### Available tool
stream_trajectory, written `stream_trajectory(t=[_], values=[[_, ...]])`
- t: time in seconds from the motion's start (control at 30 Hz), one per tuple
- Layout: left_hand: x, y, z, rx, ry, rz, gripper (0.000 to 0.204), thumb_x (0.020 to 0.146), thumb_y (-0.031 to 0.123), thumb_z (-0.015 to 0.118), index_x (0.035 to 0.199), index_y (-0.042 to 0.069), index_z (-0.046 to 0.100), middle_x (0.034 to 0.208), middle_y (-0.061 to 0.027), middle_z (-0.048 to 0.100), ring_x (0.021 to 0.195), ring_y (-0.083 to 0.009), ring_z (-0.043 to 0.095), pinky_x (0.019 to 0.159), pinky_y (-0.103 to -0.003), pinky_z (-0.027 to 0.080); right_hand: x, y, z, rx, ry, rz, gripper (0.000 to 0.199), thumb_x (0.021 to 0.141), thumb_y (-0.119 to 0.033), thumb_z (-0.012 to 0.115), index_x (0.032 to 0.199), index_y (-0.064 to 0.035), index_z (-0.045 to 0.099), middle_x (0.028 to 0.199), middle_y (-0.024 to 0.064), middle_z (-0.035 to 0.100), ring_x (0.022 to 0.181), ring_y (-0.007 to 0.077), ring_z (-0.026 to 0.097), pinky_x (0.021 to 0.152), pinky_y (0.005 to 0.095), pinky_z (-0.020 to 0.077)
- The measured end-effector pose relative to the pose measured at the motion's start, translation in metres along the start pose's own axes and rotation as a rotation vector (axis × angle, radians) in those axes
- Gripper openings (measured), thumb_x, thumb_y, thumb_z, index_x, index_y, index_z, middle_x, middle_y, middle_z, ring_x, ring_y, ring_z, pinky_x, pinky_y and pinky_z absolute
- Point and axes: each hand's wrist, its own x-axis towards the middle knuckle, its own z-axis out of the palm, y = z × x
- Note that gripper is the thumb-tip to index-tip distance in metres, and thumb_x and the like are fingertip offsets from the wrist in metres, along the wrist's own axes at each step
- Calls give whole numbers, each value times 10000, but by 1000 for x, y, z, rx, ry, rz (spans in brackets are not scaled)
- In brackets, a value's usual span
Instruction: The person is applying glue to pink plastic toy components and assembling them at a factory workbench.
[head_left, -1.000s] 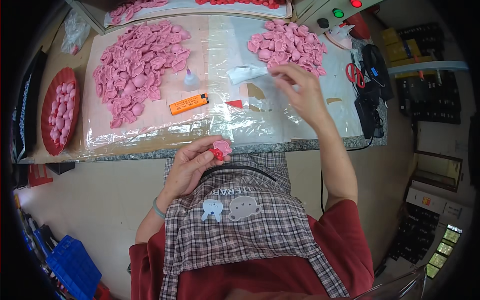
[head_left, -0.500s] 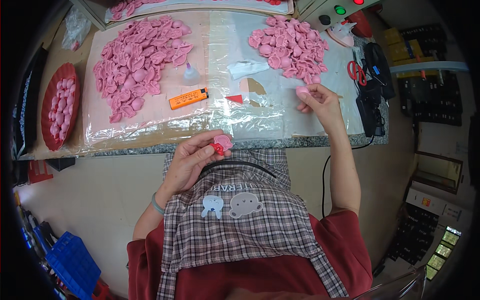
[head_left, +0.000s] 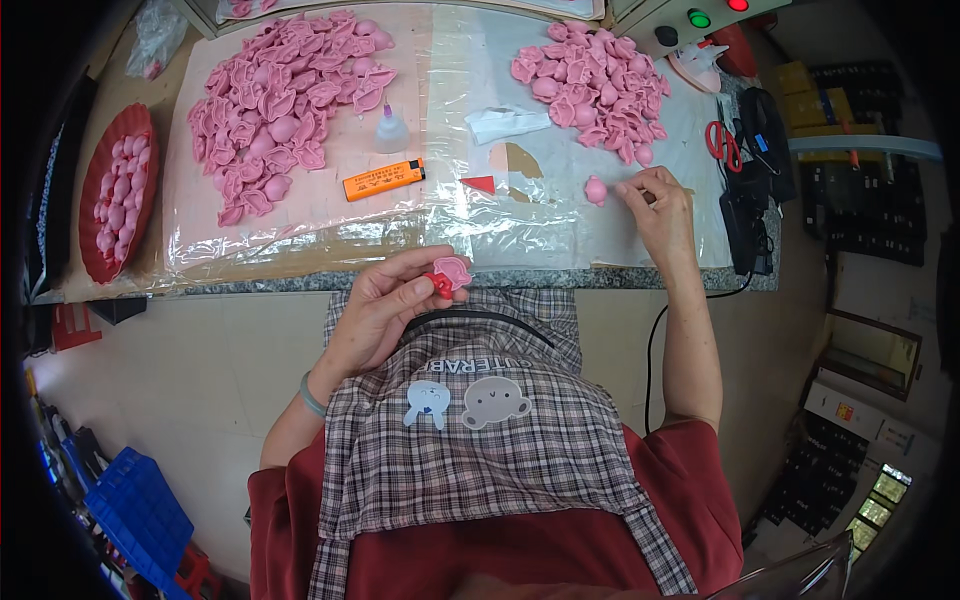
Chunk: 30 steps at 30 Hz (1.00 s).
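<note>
Over the bench's front edge, my left hand (head_left: 385, 300) is closed on a small pink shell-shaped piece (head_left: 453, 271) with a glossy red part (head_left: 440, 287) at its base. Thumb and fingertips pinch it; part of it is covered by them. At the right, my right hand (head_left: 663, 212) hovers low over the sheeted surface, its fingers bent and slightly apart with nothing seen between them. Just left of those fingertips lies a small rounded pink piece (head_left: 596, 190). A heap of similar pink pieces (head_left: 590, 85) sits beyond it.
A larger pink heap (head_left: 285, 110) covers the left side. Between lie a dropper bottle (head_left: 391, 132), an orange lighter (head_left: 384, 181), a red scrap (head_left: 480, 184) and white tissue (head_left: 507, 124). A red tray (head_left: 93, 180) stands far left, red scissors (head_left: 722, 147) far right.
My right hand has let go of the rounded pink piece, which now rests on the bench, and has drawn slightly to the right. The left hand keeps its hold.
</note>
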Motion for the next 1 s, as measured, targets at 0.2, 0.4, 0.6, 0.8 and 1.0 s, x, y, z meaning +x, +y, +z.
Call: stream_trajectory(t=[0.2, 0.4, 0.6, 0.8, 1.0], values=[[-1, 0, 0, 1, 10, -9, 381, 949, 133, 565, 1305, 6, 519, 1255, -216, 573, 980, -225, 657, 854, -298, 548, -4, -18, 5, -19, -68, -224, 260, 780, -13, 683, 1037, -1, 645, 909, 73, 592, 778, 178, 583, 668, 298, 482], [-3, 2, 1, 1, 5, -4, 399, 951, 140, 565, 1322, 8, 504, 1259, -220, 570, 982, -226, 658, 847, -293, 550, 0, -18, 11, -153, -101, -329, 308, 764, 2, 680, 1068, -6, 635, 928, 93, 592, 799, 214, 603, 711, 315, 504], [-3, 7, 6, -13, 18, 11, 403, 953, 96, 557, 1335, -11, 488, 1205, -161, 599, 1021, -236, 652, 887, -297, 538, -5, -33, 9, 26, -155, -269, 319, 768, 35, 661, 1084, -5, 642, 996, 85, 614, 883, 177, 624, 776, 287, 510], [3, 9, 12, 21, -13, 14, 433, 939, 105, 576, 1340, -20, 475, 1248, -189, 583, 1020, -242, 649, 870, -301, 539, -30, -66, 30, 603, -271, -225, 335, 769, 63, 655, 1101, 28, 625, 1119, 109, 587, 1009, 188, 598, 915, 311, 483], [1, 10, 17, 59, -13, 34, 398, 933, 98, 589, 1305, -20, 514, 1144, -148, 626, 974, -230, 661, 846, -288, 523, -52, -99, 57, 553, -247, -468, 354, 731, 47, 694, 1075, 11, 621, 1088, 126, 619, 1032, 236, 604, 899, 340, 484]])
